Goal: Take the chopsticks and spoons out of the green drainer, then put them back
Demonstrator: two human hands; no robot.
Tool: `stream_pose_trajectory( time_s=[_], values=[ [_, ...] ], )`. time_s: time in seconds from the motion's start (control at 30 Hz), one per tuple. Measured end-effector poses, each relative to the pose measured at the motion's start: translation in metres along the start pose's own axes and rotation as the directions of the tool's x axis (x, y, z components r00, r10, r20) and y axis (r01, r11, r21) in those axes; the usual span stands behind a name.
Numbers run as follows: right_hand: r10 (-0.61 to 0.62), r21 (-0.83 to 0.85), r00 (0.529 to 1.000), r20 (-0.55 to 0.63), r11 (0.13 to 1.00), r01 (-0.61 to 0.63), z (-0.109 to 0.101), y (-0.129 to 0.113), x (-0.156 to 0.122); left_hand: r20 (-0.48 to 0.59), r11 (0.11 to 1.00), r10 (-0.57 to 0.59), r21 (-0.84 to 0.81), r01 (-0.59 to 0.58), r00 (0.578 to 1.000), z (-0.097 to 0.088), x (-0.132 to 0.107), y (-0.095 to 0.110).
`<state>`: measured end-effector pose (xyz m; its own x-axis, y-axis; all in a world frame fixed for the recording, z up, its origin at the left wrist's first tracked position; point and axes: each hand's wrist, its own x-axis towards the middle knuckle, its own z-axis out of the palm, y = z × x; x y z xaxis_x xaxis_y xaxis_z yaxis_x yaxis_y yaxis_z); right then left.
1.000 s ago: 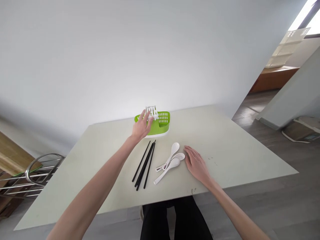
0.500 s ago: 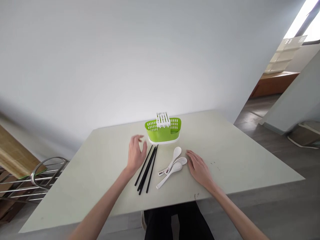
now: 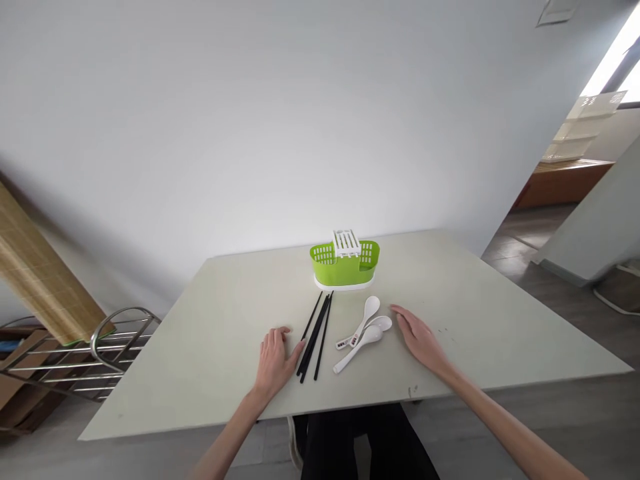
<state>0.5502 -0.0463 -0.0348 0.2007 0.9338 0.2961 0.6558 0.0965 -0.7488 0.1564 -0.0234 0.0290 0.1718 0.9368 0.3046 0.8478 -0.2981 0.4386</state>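
Head view: your left hand has come down from beside the green basket toward the near edge of the surface, left of the black chopsticks. Grip half open, fingers curled, nothing held; thumb at the leftmost stick, contact unclear. Your right hand lies low, empty, fingers extended, just beside the white spoons; probably resting there for support. Basket upright by the far edge, white rack across its middle, presumably borne by it. Spoons overlap, likely laid loosely. Basket, chopsticks and spoons keep their earlier arrangement.
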Motion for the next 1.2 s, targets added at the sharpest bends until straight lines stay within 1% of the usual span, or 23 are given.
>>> stream_pose_trajectory(
  time_s=[0.13,0.33,0.53,0.73,0.93,1.07,1.2],
  values=[
    [0.042,0.037,0.999,-0.030,0.998,-0.041,-0.002,-0.006,0.002,-0.021,0.999,-0.035,0.007,0.035,0.999,0.004,-0.001,0.003],
    [0.024,-0.036,0.999,-0.049,0.999,-0.025,0.002,-0.014,0.000,-0.037,1.000,-0.007,0.009,0.008,0.999,0.006,0.001,0.002],
    [0.064,-0.050,0.997,-0.048,0.997,-0.067,0.000,-0.017,-0.001,0.021,0.999,0.004,0.043,-0.005,1.000,0.008,0.006,0.001],
    [0.055,-0.041,0.997,-0.047,0.998,-0.057,0.000,-0.018,-0.002,0.012,0.997,0.039,0.070,-0.040,0.999,0.010,0.005,-0.003],
    [0.074,-0.031,0.997,-0.008,0.997,-0.074,-0.004,-0.022,-0.002,0.026,0.999,0.016,0.032,-0.017,1.000,0.010,0.010,-0.005],
    [0.086,-0.023,0.996,-0.008,0.996,-0.086,-0.006,-0.024,-0.002,0.034,1.000,-0.001,0.020,0.000,0.999,0.009,0.012,-0.004],
    [0.056,-0.021,0.998,0.003,0.998,-0.056,-0.006,-0.023,-0.002,0.054,0.999,-0.013,0.035,0.011,0.998,0.005,0.014,0.000]
  ],
)
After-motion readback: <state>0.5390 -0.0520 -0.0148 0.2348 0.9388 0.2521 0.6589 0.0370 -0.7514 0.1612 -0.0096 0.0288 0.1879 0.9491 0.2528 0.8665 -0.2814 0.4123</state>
